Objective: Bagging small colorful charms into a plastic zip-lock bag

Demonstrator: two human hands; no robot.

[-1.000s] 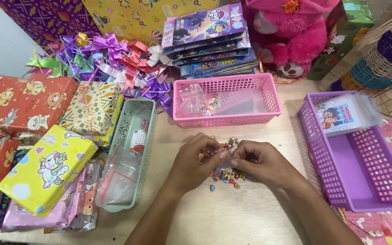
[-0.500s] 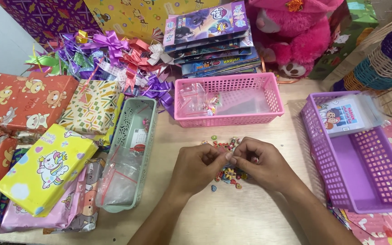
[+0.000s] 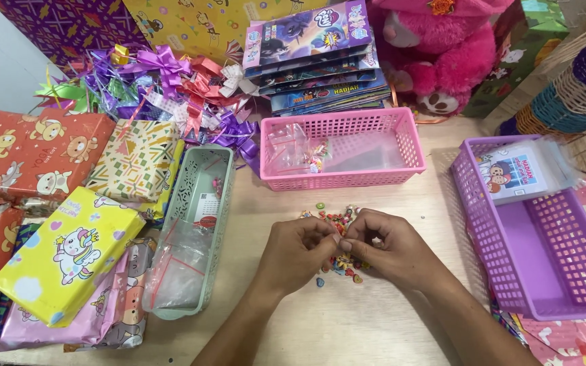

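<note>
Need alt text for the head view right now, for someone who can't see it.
Left hand and right hand meet fingertip to fingertip over a pile of small colourful beads on a wooden table, between a pink basket and a purple basket.

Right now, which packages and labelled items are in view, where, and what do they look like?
Yellow gift box: left, rectangular, unicorn print.
Red wrapped parcel: far left, cartoon animals.
Booklet stack: top centre, purple-blue covers.
Clear bags: in pink basket.
Card pack: in purple basket, white, cartoon picture.
Both hands, left hand and right hand, over small beads.
</note>
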